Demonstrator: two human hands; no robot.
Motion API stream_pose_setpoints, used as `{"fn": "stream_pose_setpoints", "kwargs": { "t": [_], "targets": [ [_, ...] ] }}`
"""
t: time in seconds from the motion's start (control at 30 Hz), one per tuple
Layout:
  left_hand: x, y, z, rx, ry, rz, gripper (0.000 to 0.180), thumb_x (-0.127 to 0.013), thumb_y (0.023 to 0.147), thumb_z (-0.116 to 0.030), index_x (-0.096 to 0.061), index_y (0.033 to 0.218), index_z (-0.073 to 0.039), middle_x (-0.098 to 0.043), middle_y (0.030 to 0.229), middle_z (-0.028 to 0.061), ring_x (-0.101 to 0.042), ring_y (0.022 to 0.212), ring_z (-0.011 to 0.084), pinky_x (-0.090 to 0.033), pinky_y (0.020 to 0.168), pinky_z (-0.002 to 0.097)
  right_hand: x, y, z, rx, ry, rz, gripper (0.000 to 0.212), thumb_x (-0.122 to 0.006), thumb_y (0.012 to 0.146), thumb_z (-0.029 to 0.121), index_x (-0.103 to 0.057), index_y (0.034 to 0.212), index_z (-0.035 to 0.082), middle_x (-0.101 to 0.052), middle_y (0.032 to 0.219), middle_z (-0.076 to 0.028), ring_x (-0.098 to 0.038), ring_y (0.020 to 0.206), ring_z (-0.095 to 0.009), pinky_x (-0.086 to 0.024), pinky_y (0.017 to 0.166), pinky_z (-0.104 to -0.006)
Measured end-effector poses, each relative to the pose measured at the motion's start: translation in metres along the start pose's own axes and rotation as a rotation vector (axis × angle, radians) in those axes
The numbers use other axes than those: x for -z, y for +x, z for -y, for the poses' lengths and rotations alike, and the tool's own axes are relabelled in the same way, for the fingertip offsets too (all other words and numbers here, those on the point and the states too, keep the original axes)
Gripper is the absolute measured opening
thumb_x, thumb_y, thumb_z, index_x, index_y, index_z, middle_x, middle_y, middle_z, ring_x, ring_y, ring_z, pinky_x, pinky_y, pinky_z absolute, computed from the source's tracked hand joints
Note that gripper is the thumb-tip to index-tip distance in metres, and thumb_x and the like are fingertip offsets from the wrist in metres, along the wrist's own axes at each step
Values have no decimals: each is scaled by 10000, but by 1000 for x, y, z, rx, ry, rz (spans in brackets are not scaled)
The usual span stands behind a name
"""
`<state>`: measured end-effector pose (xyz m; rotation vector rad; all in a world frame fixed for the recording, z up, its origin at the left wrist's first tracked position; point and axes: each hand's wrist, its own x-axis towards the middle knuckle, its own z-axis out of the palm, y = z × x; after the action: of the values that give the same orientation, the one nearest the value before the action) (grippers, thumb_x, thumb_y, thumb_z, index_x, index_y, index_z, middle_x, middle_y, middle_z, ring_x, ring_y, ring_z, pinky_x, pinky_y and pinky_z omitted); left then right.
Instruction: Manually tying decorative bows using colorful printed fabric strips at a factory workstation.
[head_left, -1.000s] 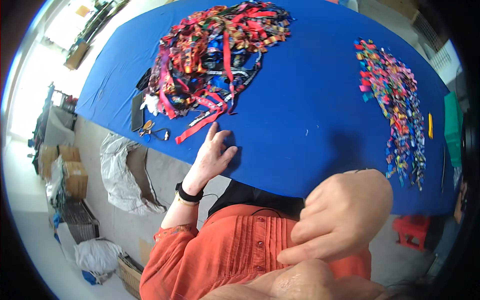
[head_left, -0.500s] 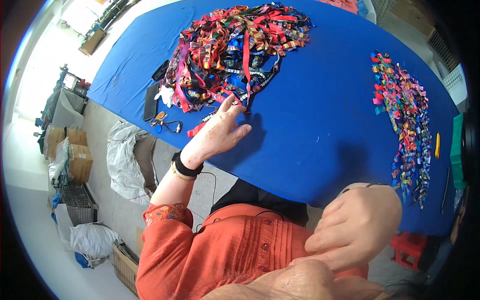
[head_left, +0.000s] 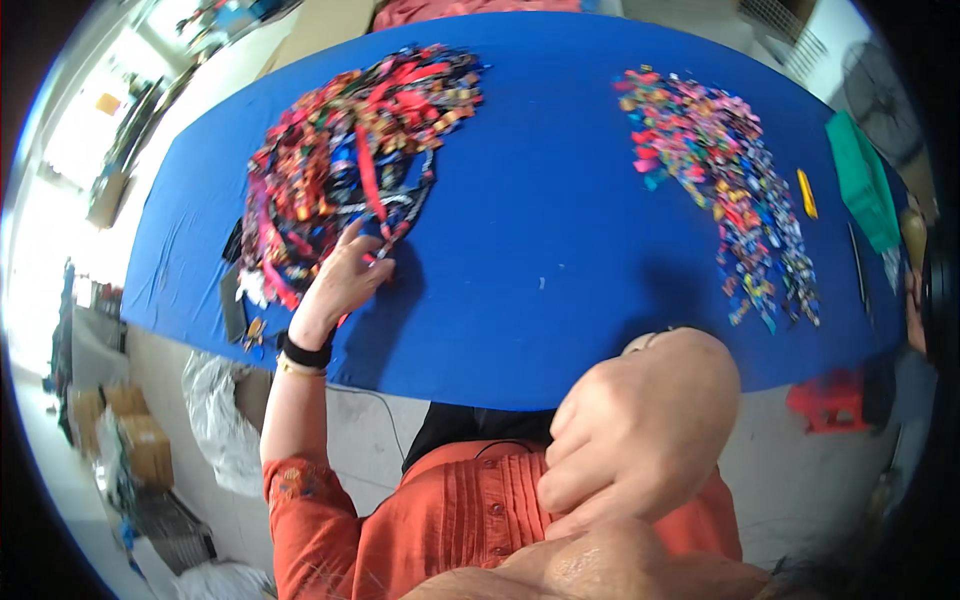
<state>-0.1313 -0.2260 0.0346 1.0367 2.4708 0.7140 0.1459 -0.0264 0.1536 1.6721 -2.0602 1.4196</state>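
A tangled heap of patterned lanyards (head_left: 315, 150) lies on the left of the blue-covered table (head_left: 530, 200), with red straps showing among darker ones. My left hand (head_left: 350, 275) is over the near right edge of this heap, its fingers apart and slightly bent; blur hides whether they touch a strap. A black band (head_left: 306, 352) circles that wrist. Close to the camera, in front of my chest, my right hand (head_left: 640, 420) is raised with its fingers curled in. Anything inside those fingers is hidden.
Short multicoloured ribbon pieces (head_left: 700, 140) form a long pile at the right. Beyond them lie a yellow tool (head_left: 807, 194) and a green box-like item (head_left: 862, 180). A red stool (head_left: 830, 402) stands on the floor by the table; cardboard boxes (head_left: 145, 445) are at far left.
The view has shifted, so the table and both piles appear farther left and more of the right side shows. My left hand stays by the heap's near edge; my right remains raised and curled.
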Motion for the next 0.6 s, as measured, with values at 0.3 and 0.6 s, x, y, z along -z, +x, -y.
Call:
{"fn": "stream_pose_setpoints", "kwargs": {
  "t": [0.3, 0.6],
  "targets": [
    [-8, 23, 28, -143, 152, -84, 374, -693, 841, -198, -636, 1140, 20, -556, 1294, 272, -611, 1074, 354, -514, 890, 402, 2, -7, 10, 57, 45, -26, 151, -580, 884, 71, -622, 848, -70, -564, 759, -84, -570, 566, -182, -435, 480, -298],
    [-8, 30, 42, -191, 200, -262, 278, -631, 850, -79, -551, 1085, 46, -629, 998, 274, -602, 982, 436, -495, 841, 478, -1, -10, 11, 52, 28, -17, 173, -571, 889, 79, -573, 757, -32, -488, 710, -72, -545, 553, -185, -428, 485, -302]
  ]
}}
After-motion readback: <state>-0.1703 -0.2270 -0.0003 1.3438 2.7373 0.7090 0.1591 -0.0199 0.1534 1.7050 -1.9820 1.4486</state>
